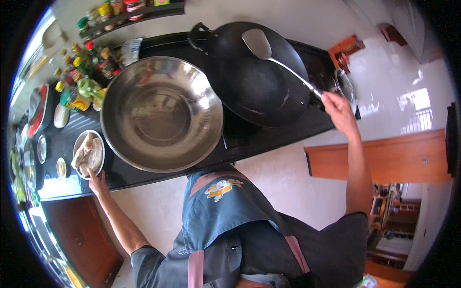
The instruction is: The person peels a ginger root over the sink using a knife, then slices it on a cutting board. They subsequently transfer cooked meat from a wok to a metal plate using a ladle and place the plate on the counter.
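Note:
My right hand (338, 109) grips the handle of a metal wok spatula (259, 43). Its broad blade is over the far part of a black wok (259, 90), which has a loop handle at its upper left. At the left, my left hand (98, 182) touches the near rim of a white bowl (103, 154). One finger reaches over the rim beside pale pieces of meat (88, 154); whether the fingers grip the bowl is not clear. Between my hands stands a wide stainless steel basin (162, 115), with nothing visible in it but reflections.
Sauce bottles (86, 72) crowd the back left of the black countertop (122, 180), below a rack of spice jars (133, 16). A small dish (61, 167) and a glass bowl (42, 148) lie left of the meat. A glass lid (345, 85) leans right of the wok.

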Action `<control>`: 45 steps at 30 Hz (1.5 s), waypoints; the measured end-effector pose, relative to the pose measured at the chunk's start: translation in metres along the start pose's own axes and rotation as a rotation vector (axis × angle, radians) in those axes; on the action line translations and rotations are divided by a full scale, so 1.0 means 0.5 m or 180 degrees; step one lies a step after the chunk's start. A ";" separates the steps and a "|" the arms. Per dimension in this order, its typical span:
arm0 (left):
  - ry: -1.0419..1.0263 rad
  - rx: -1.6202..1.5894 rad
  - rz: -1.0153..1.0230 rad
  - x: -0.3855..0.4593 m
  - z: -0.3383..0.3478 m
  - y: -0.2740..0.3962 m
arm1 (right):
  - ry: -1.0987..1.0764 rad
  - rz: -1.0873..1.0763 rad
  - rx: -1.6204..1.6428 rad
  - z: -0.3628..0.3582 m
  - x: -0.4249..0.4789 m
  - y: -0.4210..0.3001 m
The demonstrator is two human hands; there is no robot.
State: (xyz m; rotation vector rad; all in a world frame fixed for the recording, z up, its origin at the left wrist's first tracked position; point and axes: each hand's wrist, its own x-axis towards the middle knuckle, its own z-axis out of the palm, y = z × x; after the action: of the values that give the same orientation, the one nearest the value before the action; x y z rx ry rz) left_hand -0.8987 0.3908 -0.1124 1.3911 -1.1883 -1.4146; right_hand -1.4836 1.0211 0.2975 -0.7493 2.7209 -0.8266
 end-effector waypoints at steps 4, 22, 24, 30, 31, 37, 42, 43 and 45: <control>0.0596 -0.0173 -0.0786 -0.030 0.077 0.071 | -0.0747 0.0505 0.0234 -0.113 0.015 -0.020; 0.1057 0.0539 0.0591 -0.553 0.477 -0.065 | -0.3270 0.0211 -0.1810 -0.182 0.349 0.006; 0.1408 0.0794 0.0311 -0.556 0.504 -0.037 | -0.3351 0.0206 -0.1604 -0.153 0.363 0.003; 0.1899 0.1526 -0.0295 -0.549 0.549 -0.007 | -0.3495 -0.0194 -0.1211 -0.107 0.380 0.025; 0.2001 0.1633 -0.0306 -0.546 0.550 -0.011 | -0.3525 -0.0281 -0.1150 -0.100 0.379 0.021; 0.2315 0.1861 -0.0438 -0.547 0.555 -0.020 | -0.3330 -0.0217 -0.1011 -0.060 0.367 0.021; 0.2440 0.1867 -0.0470 -0.553 0.548 -0.022 | -0.3011 -0.0455 -0.0705 -0.020 0.340 0.062; 0.2447 0.1865 -0.0463 -0.553 0.551 -0.023 | -0.2966 -0.0458 -0.0694 -0.015 0.333 0.065; 0.2475 0.1850 -0.0487 -0.548 0.554 -0.022 | -0.2836 -0.0432 -0.0554 -0.001 0.320 0.075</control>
State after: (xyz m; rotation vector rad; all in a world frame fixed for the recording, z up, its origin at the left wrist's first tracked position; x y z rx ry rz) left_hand -1.1549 0.6817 -0.0715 2.1943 -0.9913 -0.4861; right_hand -1.6356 0.9646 0.2698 -1.0310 1.9544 -0.1759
